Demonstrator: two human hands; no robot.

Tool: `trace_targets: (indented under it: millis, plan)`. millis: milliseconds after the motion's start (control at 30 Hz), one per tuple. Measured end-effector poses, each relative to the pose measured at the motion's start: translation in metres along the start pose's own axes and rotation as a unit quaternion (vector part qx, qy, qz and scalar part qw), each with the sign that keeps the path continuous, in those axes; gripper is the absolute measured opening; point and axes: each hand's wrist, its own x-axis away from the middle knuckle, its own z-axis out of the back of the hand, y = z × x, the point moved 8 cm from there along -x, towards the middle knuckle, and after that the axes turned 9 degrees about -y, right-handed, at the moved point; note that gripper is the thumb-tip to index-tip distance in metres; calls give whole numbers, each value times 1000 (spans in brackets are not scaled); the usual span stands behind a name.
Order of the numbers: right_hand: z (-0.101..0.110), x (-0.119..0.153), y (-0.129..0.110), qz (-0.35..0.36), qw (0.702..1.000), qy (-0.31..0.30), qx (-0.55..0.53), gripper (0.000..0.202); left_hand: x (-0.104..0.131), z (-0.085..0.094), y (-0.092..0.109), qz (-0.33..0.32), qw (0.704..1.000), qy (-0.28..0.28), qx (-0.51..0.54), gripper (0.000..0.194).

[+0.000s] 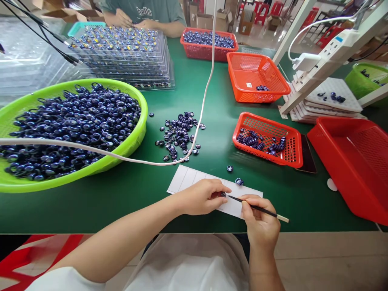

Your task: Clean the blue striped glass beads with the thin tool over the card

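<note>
My left hand [201,197] pinches a small dark blue shiny disc-like piece [223,194] between thumb and fingers, just over a white paper strip [184,178]. In my right hand [262,220] is a thin black brush [263,210] with a pale end, held like a pen. Its tip meets the small piece or lies right beside it; I cannot tell which. Two similar pieces lie beyond my hands, a single one [230,168] and another [239,182] at the paper's edge. A loose pile of dark blue pieces [182,131] is spread farther forward.
At left stands a green basket [141,125] heaped with dark blue looped pieces. A white cable [145,162] crosses the table. Red baskets [298,151] stand at right, near a large red bin [348,169]. Stacked clear trays [127,64] sit before a person [145,16] opposite.
</note>
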Motion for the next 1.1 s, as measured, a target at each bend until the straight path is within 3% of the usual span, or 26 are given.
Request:
trace_targets:
  millis: [333,433,667,867,1100]
  plan:
    - [-7,1,-8,53,997,-56,20,16,0,1,0,-2,1000,6,0,28]
    - [-6,2,-11,67,996,-45,30,17,0,2,0,4,1000,12,3,28]
    - [3,5,-13,55,997,46,22,10,0,4,-2,10,999,29,14,27]
    - [-3,5,-7,35,999,-21,23,13,1,3,0,1,1000,25,2,30]
    - [-3,5,-1,9,998,-10,59,9,0,3,0,4,1000,21,-3,26]
